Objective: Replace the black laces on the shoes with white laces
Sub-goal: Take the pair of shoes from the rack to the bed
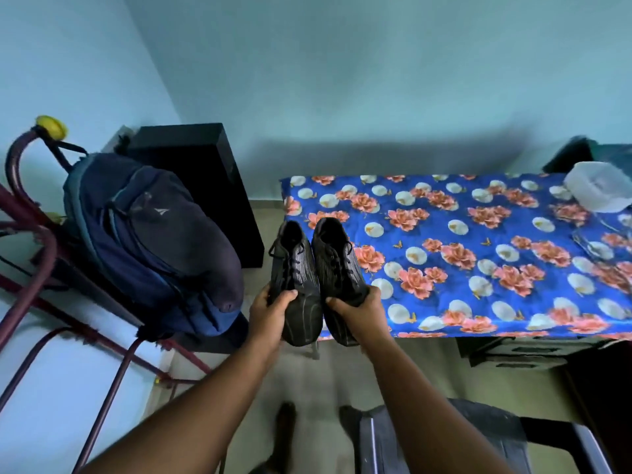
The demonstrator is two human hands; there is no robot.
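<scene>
Nearest the camera, a dark plastic chair (444,436) sits low at the right, with bare floor (328,374) between it and the maroon metal frame (30,268) on the left. Both forearms reach forward over that floor. The left hand (270,313) has its fingers and thumb curled round the toe end of the left shoe (295,285); the right hand (357,313) grips the toe end of the right shoe (338,268) in the same way. The shoes are held side by side, touching, heels pointing away, at the near left corner of the tabletop (478,254) with its blue flowered cloth. Black laces (290,265) are threaded in both. A navy backpack (154,248) leans just left of the shoes. Farther off, a black box (205,179) stands against the wall, and a clear plastic container (598,189) rests at the tabletop's far right corner.
</scene>
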